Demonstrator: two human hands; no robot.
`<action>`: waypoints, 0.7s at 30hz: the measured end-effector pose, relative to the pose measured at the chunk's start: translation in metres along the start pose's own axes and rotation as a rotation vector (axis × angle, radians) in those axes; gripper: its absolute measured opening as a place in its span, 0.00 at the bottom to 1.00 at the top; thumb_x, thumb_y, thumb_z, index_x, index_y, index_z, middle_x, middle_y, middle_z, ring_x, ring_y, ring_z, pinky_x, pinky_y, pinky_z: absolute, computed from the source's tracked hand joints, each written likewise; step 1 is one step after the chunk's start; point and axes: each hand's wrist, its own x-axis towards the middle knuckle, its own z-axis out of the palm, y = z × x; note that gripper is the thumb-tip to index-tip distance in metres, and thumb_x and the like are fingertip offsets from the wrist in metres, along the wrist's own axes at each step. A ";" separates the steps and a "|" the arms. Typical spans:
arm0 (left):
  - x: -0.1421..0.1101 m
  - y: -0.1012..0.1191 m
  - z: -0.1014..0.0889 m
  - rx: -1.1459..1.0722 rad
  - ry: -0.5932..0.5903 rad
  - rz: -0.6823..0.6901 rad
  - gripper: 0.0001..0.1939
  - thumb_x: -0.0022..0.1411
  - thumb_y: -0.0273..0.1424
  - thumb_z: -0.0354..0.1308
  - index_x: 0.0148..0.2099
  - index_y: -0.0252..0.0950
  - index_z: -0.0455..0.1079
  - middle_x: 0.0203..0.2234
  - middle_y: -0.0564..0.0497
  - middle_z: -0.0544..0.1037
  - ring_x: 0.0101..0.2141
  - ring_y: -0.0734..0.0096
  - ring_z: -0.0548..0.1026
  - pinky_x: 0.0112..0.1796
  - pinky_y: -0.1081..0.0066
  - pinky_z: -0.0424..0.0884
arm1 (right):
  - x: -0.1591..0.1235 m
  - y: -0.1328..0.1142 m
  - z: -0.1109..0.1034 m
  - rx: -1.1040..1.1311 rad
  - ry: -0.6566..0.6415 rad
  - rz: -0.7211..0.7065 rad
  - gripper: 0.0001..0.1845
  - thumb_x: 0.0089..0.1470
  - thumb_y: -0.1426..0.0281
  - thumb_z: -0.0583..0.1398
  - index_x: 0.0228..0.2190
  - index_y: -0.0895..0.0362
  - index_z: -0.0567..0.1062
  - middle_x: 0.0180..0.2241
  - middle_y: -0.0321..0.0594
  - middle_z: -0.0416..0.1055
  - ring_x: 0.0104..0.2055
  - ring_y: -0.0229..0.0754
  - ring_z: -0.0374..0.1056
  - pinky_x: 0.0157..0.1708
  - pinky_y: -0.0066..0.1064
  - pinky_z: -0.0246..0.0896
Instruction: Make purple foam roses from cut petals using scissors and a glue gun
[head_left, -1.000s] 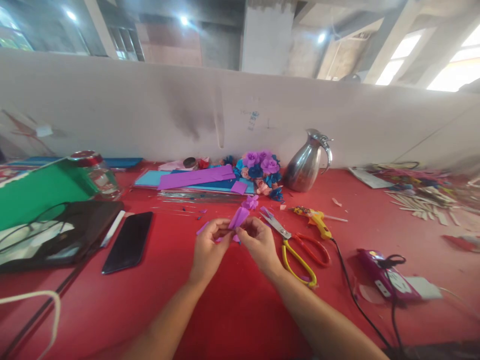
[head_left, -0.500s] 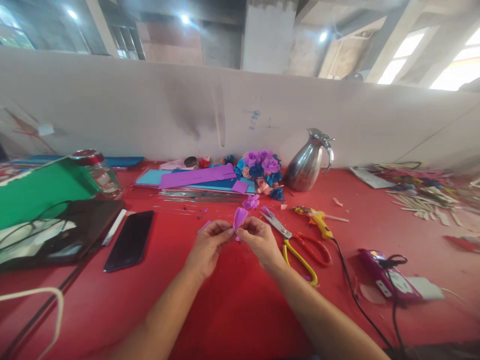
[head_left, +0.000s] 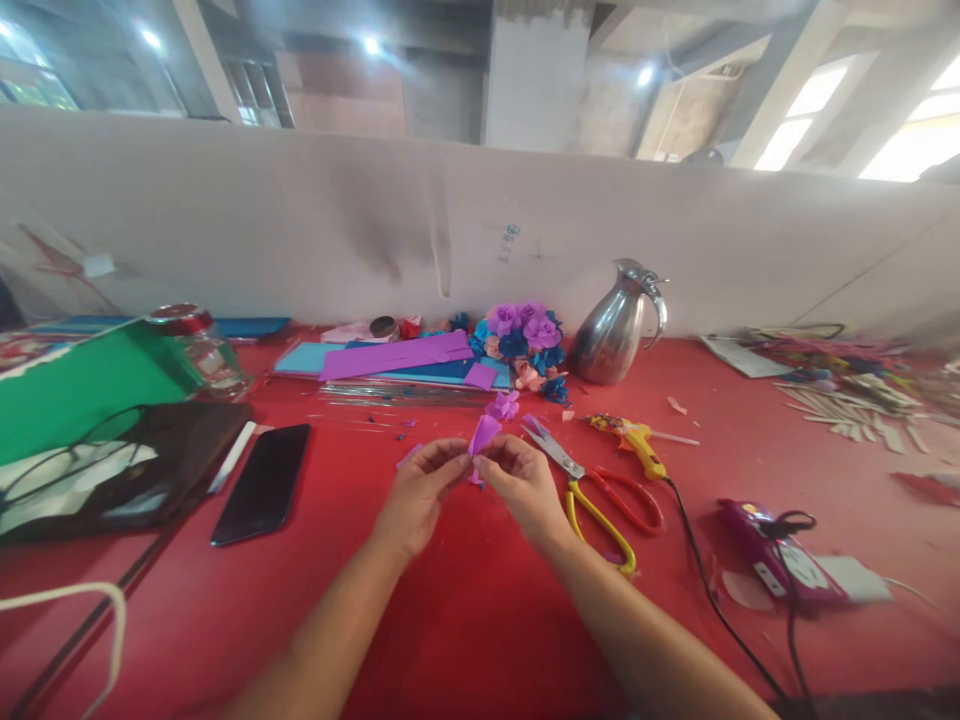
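Note:
Between my two hands is a small purple crepe paper petal (head_left: 484, 432), its upper end curved and its lower end pinched. My left hand (head_left: 420, 492) grips its left side between thumb and fingers. My right hand (head_left: 523, 487) pinches the petal's lower right side, with thumb and fingertips almost meeting the left ones. Just beyond the fingers lies a purple paper flower (head_left: 502, 405). Scissors (head_left: 576, 482) with one yellow and one red handle lie partly open beside my right hand. More purple scraps sit under and beside the hands, partly hidden.
A yellow glue gun (head_left: 637, 445) with a black cord lies right of the scissors. Behind stand paper flowers (head_left: 517, 340), purple paper strips (head_left: 397, 354) and a metal jug (head_left: 613, 325). A phone (head_left: 264, 485) lies left; a purple power strip (head_left: 780, 555) lies right.
The purple petal has gone from a flatter folded strip to a curved, gathered shape, pinched at its base. Both hands have stayed in nearly the same place.

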 end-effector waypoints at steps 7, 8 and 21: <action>-0.001 -0.002 -0.003 0.212 -0.093 0.077 0.10 0.51 0.32 0.65 0.38 0.37 0.79 0.34 0.49 0.80 0.38 0.65 0.75 0.45 0.66 0.66 | -0.001 0.002 0.000 -0.062 -0.023 -0.062 0.06 0.46 0.68 0.62 0.28 0.57 0.74 0.26 0.36 0.72 0.28 0.38 0.68 0.31 0.30 0.63; -0.001 -0.002 -0.003 0.224 -0.097 0.080 0.10 0.51 0.32 0.65 0.38 0.37 0.79 0.34 0.48 0.80 0.38 0.65 0.75 0.45 0.66 0.66 | -0.002 0.003 0.000 -0.089 -0.018 -0.071 0.05 0.46 0.68 0.62 0.28 0.57 0.74 0.26 0.36 0.72 0.28 0.38 0.67 0.31 0.30 0.63; -0.005 0.004 -0.002 0.281 -0.099 0.208 0.10 0.53 0.33 0.64 0.38 0.39 0.78 0.35 0.50 0.79 0.38 0.65 0.73 0.41 0.69 0.68 | -0.011 -0.007 0.000 -0.358 -0.036 -0.304 0.05 0.51 0.71 0.60 0.32 0.55 0.76 0.28 0.38 0.73 0.29 0.38 0.66 0.30 0.31 0.62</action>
